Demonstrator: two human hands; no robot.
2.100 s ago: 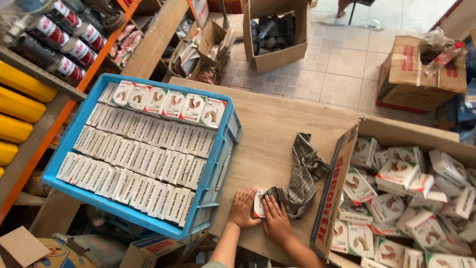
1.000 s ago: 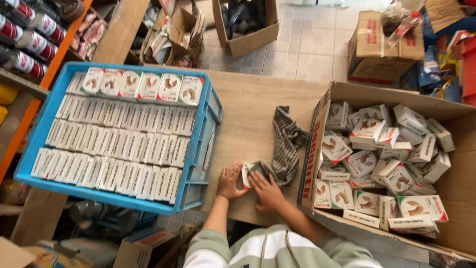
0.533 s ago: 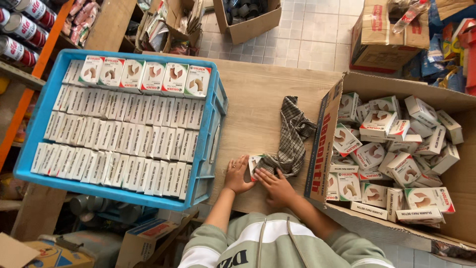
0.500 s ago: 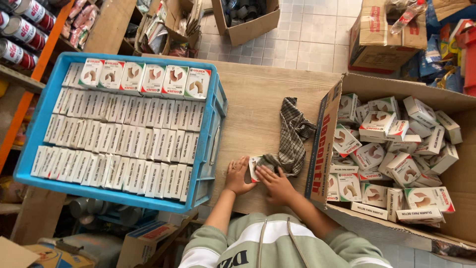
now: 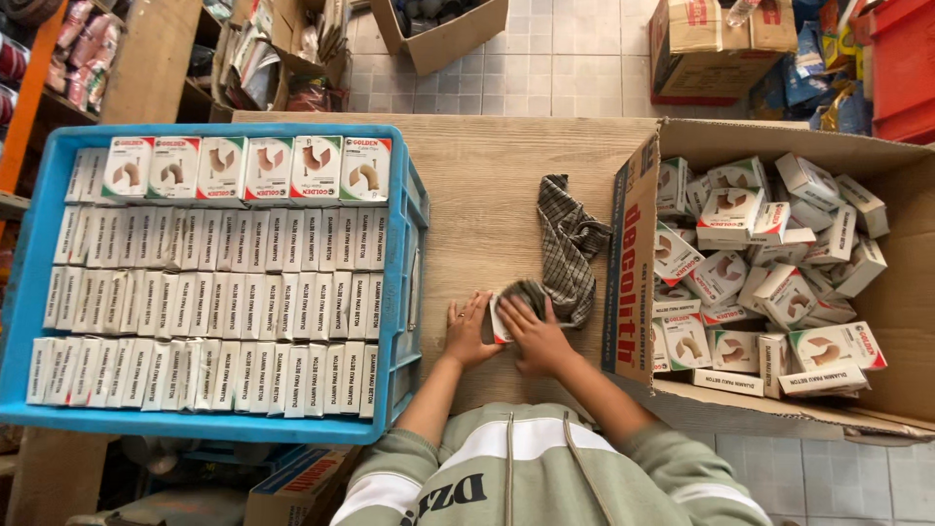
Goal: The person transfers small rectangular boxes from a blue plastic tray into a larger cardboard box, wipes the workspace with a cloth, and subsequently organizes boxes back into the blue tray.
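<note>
Both my hands are on one small white box (image 5: 499, 319): left hand (image 5: 468, 331) steadies it, right hand (image 5: 534, 336) presses the checked cloth (image 5: 570, 248) over it, fingers spread.

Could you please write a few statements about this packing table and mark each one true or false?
1. The blue crate holds small boxes packed in tidy rows. True.
2. The checked cloth hangs over the crate's edge. False: it lies on the wooden table, between the crate and the cardboard carton.
3. The right hand presses the cloth's end onto a small box. True, as far as the view shows.
4. The boxes in the carton stand in neat rows. False: they lie in a loose heap.
5. The left hand reaches into the crate. False: it rests on the table, beside the small box.
</note>
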